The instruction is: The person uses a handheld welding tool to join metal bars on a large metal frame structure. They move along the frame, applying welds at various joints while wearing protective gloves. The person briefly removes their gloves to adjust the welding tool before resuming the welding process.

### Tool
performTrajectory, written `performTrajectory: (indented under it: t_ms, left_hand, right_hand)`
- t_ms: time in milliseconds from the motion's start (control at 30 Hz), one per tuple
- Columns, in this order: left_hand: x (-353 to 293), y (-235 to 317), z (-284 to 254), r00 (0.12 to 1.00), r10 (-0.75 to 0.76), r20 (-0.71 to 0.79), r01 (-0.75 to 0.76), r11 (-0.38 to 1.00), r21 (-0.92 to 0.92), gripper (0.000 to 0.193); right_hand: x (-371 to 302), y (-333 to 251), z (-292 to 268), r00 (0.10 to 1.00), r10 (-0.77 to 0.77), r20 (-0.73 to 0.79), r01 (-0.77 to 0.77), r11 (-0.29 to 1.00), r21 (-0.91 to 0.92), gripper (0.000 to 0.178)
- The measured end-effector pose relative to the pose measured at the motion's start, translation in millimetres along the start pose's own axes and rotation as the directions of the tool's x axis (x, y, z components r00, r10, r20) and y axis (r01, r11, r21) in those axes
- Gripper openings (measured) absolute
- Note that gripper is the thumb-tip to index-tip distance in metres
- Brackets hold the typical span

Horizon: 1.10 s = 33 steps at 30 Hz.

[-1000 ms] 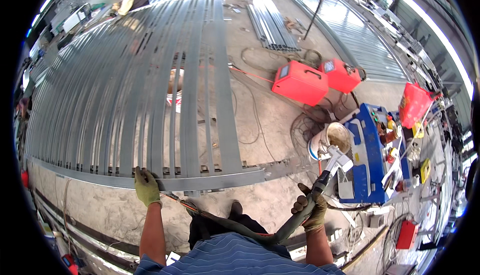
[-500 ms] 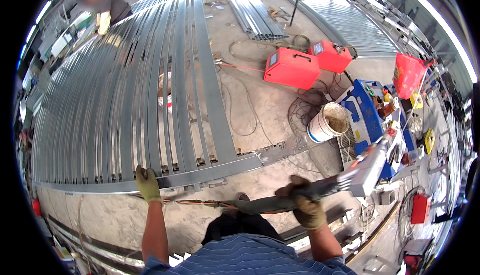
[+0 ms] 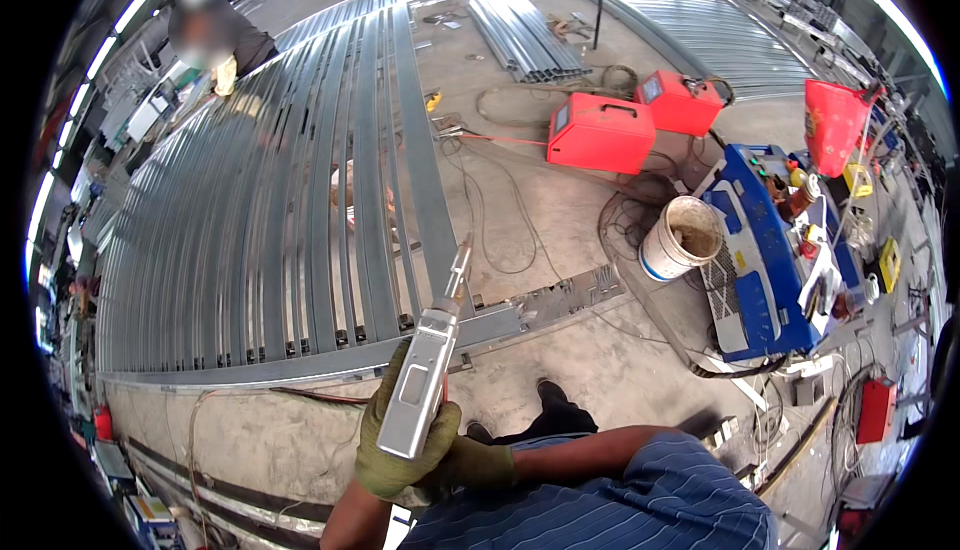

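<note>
A big flat frame of long grey metal bars (image 3: 260, 250) lies on the rough grey concrete floor (image 3: 600, 350). The bars are smooth and shiny, and they run side by side with thin gaps between them. A flat metal strip closes the near edge of the frame. To the right there is open floor with thin black cables curling over it. Farther right stand two red metal boxes (image 3: 600, 135), a blue metal cart (image 3: 755, 270) full of small tools, and a round white bucket (image 3: 680, 240) that looks dirty inside. Close to the person, both hands in green cloth gloves wrap around a silver metal hand tool with a long thin tip (image 3: 425, 380). The left hand (image 3: 395, 450) grips the tool's boxy body. The right hand (image 3: 470, 465) is closed just beside it, low on the same tool. The tip points up over the frame's near edge.
</note>
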<state>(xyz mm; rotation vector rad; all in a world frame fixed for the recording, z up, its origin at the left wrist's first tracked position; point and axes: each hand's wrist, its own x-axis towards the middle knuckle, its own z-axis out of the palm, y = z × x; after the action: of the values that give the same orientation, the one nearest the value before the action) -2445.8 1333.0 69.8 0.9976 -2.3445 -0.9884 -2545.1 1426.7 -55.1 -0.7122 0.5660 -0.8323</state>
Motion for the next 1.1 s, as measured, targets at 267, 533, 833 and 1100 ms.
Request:
performTrajectory:
  t_ms: [267,533,833,1100]
  left_hand:
    - [35,40,98,0.937,-0.344,0.061,0.345,0.888,-0.302,0.054]
    - [2,-10,209,0.95,-0.31,0.036,0.311,0.937,-0.157,0.088]
    - [12,5,237,0.876,-0.463,0.139,0.478,0.872,-0.107,0.083]
    - [5,-6,247,0.893,-0.428,0.137,0.442,0.891,-0.098,0.085]
  right_hand:
    - [-70,15,-59,0.998,0.064,0.017,-0.065,0.989,0.135,0.025]
    - [-124,112,-105,0.999,-0.027,0.032,0.032,0.988,-0.15,0.013]
    - [-153,116,-126,0.956,0.286,0.071,-0.292,0.951,0.105,0.024]
    - [-160,149,-125,0.99,0.144,0.002,-0.142,0.971,0.191,0.02]
